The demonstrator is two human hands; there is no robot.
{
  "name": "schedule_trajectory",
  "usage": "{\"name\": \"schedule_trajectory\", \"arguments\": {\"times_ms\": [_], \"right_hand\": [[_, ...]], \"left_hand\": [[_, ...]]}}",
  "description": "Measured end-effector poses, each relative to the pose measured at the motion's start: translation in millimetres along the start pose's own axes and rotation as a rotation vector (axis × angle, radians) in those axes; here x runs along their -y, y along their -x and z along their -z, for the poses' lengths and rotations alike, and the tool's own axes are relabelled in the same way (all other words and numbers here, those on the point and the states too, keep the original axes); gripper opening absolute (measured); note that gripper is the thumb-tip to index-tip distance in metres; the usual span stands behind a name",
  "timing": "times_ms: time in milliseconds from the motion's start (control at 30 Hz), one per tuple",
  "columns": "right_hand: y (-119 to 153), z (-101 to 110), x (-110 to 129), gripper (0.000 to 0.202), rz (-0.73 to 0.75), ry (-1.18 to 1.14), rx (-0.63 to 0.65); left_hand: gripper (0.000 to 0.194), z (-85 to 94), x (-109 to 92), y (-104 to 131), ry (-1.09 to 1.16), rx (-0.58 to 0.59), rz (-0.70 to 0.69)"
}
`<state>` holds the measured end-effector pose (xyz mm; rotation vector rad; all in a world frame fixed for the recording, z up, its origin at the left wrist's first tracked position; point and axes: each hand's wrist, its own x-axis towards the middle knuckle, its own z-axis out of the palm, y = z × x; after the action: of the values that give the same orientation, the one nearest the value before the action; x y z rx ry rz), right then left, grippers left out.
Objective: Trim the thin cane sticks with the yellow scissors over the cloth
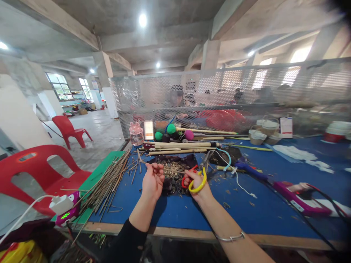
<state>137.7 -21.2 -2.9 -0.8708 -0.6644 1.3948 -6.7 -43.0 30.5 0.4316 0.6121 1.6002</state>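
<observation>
My left hand [153, 179] is closed, its fingers curled round a thin twig near the table's middle. To its right, my right hand [197, 184] is closed on scissors with yellow and red handles [202, 182]; a thin stick end also shows at its fingertips. Between and behind both hands lies a heap of small cut pieces [171, 170] on dark cloth. A loose pile of long brown twigs [111, 182] spreads to the left of my left hand. Thicker pale sticks [181, 145] lie farther back.
Yarn balls [171, 128] and a pink jar [136, 134] stand behind the sticks. Small buckets [257, 136], a blue glue gun [251, 171] and a purple power strip [301, 201] are at right. Red chairs [65, 171] stand left. People show beyond a mesh screen [153, 91].
</observation>
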Motion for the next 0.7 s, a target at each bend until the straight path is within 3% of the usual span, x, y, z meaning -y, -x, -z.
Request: {"name": "schedule_trajectory", "arguments": {"times_ms": [167, 400, 533, 600, 700], "right_hand": [[-5, 2, -1, 0.037, 0.021, 0.020, -0.043], [-30, -8, 23, 0.038, 0.061, 0.116, -0.039], [-37, -13, 25, 0.036, 0.069, 0.198, 0.003], [-36, -12, 20, 0.034, 0.068, 0.238, 0.025], [-32, -6, 12, 0.035, 0.081, 0.279, 0.036]], "left_hand": [[0.036, 7.0, -3, 6, 0.038, -0.006, 0.110], [0.025, 10.8, 4, 20, -0.064, 0.083, 0.125], [0.021, 16.1, 7, 14, -0.083, -0.003, 0.080], [0.021, 20.5, -1, 7, -0.099, -0.067, 0.031], [0.024, 31.4, -30, -2, -0.187, -0.150, -0.133]]}}
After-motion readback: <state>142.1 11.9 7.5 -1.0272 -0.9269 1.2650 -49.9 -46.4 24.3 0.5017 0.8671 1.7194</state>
